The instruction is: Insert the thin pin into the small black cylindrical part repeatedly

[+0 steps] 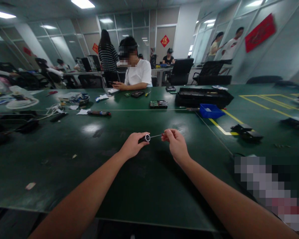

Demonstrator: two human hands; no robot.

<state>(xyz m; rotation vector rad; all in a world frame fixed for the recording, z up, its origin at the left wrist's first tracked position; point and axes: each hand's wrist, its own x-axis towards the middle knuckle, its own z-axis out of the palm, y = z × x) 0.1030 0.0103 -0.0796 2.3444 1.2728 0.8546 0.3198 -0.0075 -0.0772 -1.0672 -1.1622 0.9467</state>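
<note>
Over the green table (pixel 129 205), my left hand (pixel 132 145) is wrapped round a dark cylinder (pixel 147 138) with a bright ring at its end, which faces right. My right hand (pixel 175 144) pinches a thin metal rod (pixel 155 136). The rod's left tip reaches the ringed end of the cylinder; whether it goes inside is too small to tell. Both hands are above the middle of the table, a short gap apart.
Beyond the hands lie a hard drive (pixel 158 104), a long black housing (pixel 204 97), a blue bin (pixel 211 111) and a dark tool (pixel 99 113). Black parts (pixel 246 132) sit at right, cables (pixel 51 111) at left. A person (pixel 139 71) sits across the table.
</note>
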